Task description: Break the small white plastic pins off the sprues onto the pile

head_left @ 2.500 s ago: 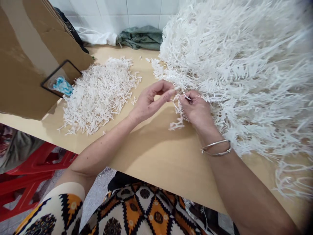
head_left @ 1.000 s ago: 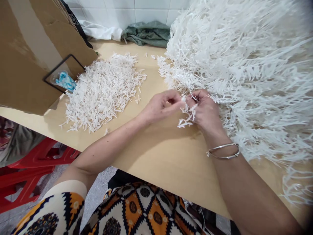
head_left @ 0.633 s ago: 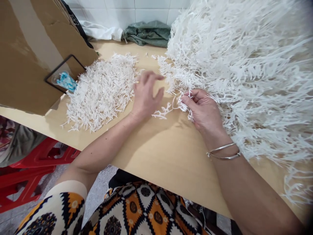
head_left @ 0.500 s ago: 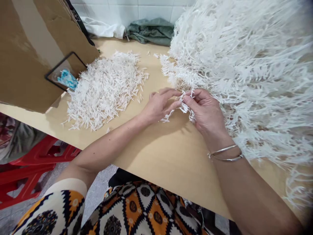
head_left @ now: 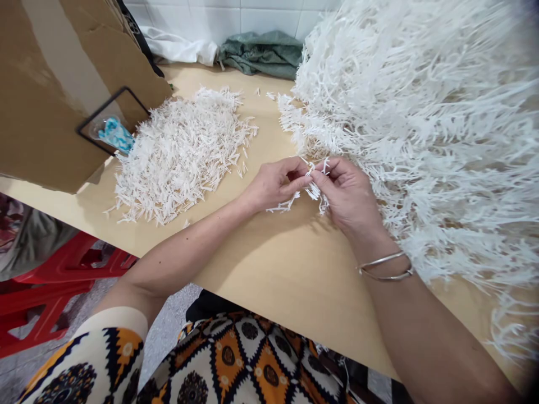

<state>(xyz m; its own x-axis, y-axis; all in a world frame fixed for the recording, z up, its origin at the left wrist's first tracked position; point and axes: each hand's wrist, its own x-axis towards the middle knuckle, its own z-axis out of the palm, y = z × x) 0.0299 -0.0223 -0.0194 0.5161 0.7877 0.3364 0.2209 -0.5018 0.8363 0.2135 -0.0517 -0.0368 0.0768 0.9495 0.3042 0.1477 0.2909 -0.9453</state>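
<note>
Between the hands, a white sprig [head_left: 314,189] is pinched from both sides. The left hand [head_left: 272,188], spread open toward the pile [head_left: 181,151] a moment ago, has come back and closed thumb and forefinger on the sprig's end. The right hand [head_left: 349,196] keeps it gripped in curled fingers, so both are working the one piece again. Right of the right hand, touching it, rises the heap [head_left: 421,112] of tangled sprigs. Under the hands lies a pale wooden table [head_left: 273,269]. Beyond the left hand are a box [head_left: 37,112], a green cloth [head_left: 263,53] and a tiled wall [head_left: 219,11].
</note>
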